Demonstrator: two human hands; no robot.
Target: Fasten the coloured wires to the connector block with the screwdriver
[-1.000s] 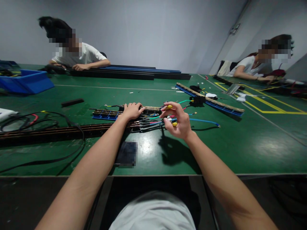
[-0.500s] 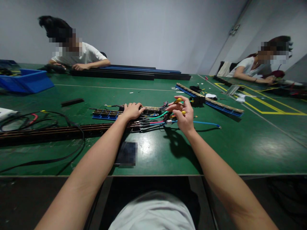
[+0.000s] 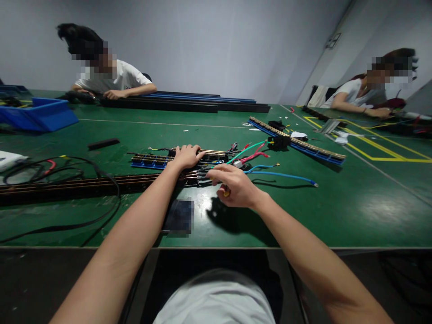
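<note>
My left hand (image 3: 187, 156) rests palm down on a black and brass rail assembly (image 3: 151, 160) on the green table (image 3: 337, 198), fingers curled over its end. My right hand (image 3: 234, 185) hovers just above the table in front of the rail's end, closed on a small yellow-handled tool (image 3: 226, 194) that is mostly hidden in the palm. Green, red and blue wires (image 3: 259, 157) fan out from the rail's end to the right, lying loose on the table.
A long dark rail (image 3: 67, 186) and black cables (image 3: 60, 168) lie at left. A blue bin (image 3: 37, 114) stands far left. Another blue-edged rail (image 3: 297, 144) lies to the right. Two other people sit at the table, far left and far right. A dark flat object (image 3: 178, 217) lies near the front edge.
My right hand let go of the wires and came down and left toward the table's front with the yellow tool. The wires now lie spread out. My left hand stayed put.
</note>
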